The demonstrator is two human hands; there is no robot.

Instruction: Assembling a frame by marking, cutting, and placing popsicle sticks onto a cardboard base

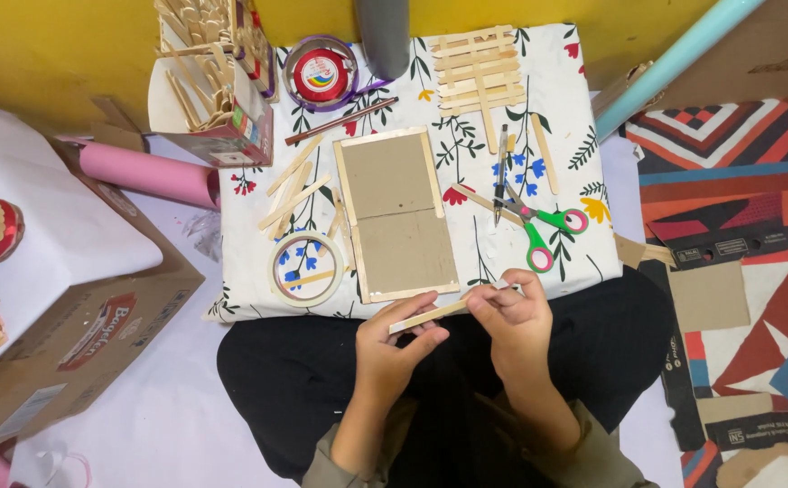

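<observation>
Both hands hold one flat wooden stick just below the cardboard panel – left hand pinches its near end, right hand grips the far end w/ fingers curled; tape roll just left of panel; scissors to its right; stick-built fence piece above-right; box of sticks above-left

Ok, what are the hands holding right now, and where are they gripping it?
Both hold one flat wooden craft stick. The left hand pinches its left end, the right hand its right end, fingers wrapped over it, above the lap.
</observation>
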